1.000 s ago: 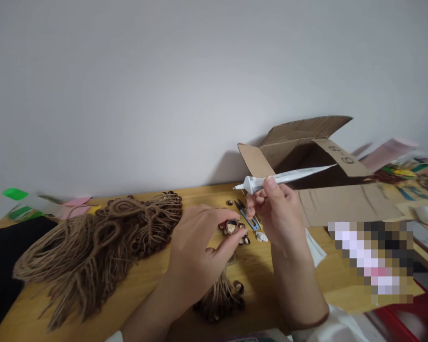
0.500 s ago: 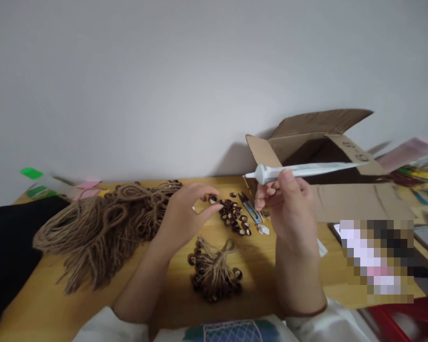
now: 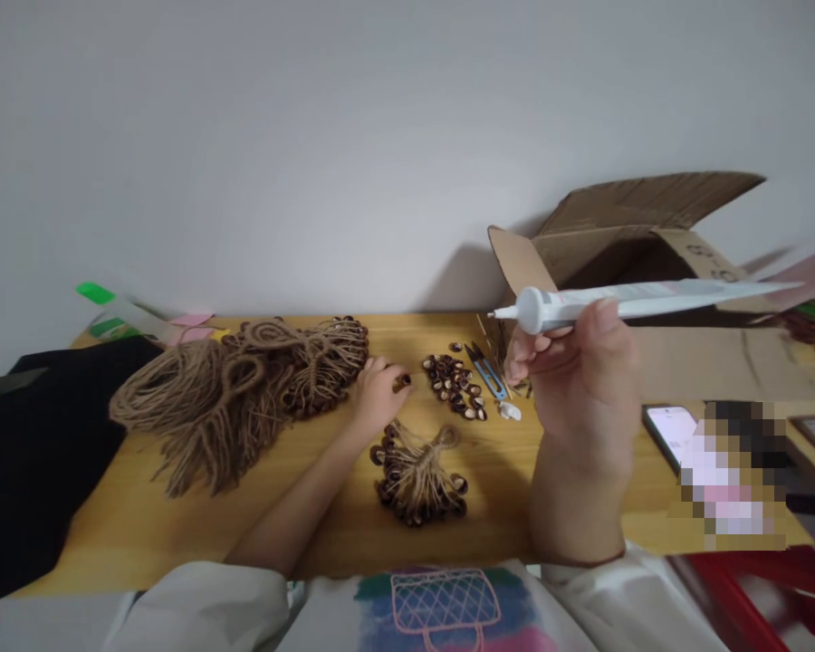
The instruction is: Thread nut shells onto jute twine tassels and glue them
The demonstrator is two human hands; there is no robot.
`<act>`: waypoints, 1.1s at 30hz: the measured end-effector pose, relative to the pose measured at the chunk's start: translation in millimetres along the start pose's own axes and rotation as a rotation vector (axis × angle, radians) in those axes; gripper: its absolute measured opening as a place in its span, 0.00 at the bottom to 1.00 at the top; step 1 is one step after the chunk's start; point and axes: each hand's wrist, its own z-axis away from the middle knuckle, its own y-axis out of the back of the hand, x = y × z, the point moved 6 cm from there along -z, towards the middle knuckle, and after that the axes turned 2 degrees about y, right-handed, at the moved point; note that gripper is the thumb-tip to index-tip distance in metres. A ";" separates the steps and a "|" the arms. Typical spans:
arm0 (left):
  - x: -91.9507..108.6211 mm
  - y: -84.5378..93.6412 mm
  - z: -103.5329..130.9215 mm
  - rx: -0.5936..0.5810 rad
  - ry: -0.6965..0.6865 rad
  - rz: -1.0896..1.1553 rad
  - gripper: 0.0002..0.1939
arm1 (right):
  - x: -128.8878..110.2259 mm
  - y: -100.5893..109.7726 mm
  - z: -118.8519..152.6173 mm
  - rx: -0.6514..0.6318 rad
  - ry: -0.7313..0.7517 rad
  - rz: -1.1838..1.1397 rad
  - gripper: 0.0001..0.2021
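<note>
My right hand (image 3: 580, 389) is closed round a white squeeze tube (image 3: 658, 297), held level above the table with its narrow nozzle pointing left. My left hand (image 3: 378, 397) is low by the tabletop, fingers pinched on a small dark brown shell piece (image 3: 402, 382). Just right of that hand lies a loose pile of similar brown shell pieces (image 3: 455, 385), some showing pale insides. Nearer my body is a bundle of twine (image 3: 425, 471) with shell pieces on its strand ends. Larger twine bundles (image 3: 210, 389) lie left of my left hand.
Blue thread snips (image 3: 489, 373) and a small white crumpled bit (image 3: 509, 410) lie beside the pile. An open cardboard box (image 3: 720, 362) stands back right. A phone (image 3: 672, 426) lies at right, beside a pixelated patch. Black cloth (image 3: 47, 453) covers the left side.
My left hand has gone down and away from my body toward the table, shell piece still in its fingers. My right hand keeps the tube raised. The view has shifted slightly.
</note>
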 end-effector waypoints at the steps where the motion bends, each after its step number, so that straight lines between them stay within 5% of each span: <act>1: -0.8 -1.8 1.4 0.013 0.011 -0.015 0.09 | 0.0 -1.1 1.5 -0.008 -0.002 0.001 0.29; 5: -4.5 -4.9 5.0 0.056 0.056 -0.043 0.11 | 5.4 -0.6 7.6 -0.027 -0.023 0.044 0.28; 8: 2.3 9.4 7.8 0.078 0.074 -0.026 0.17 | 16.5 -0.1 12.9 -0.123 -0.079 0.080 0.26; 10: 18.8 33.5 13.2 0.112 0.022 0.029 0.25 | 24.5 0.4 16.4 -0.186 -0.111 0.123 0.25; 13: 67.0 91.4 33.6 0.302 -0.360 0.259 0.32 | 31.9 -0.8 20.9 -0.223 -0.125 0.206 0.24; 17: 110.6 142.8 61.6 0.545 -0.649 0.176 0.18 | 28.6 -15.8 26.7 -0.275 -0.099 0.198 0.20; 21: 114.9 153.8 65.0 0.589 -0.681 0.163 0.11 | 16.8 -26.6 27.2 -0.338 -0.056 0.174 0.18; 27: 100.4 169.5 62.4 0.512 -0.671 0.195 0.11 | -16.9 1.1 13.3 -0.285 0.217 0.278 0.28; 33: 102.0 176.9 66.2 0.448 -0.716 0.150 0.11 | -39.1 -4.4 17.3 -0.560 0.540 0.578 0.09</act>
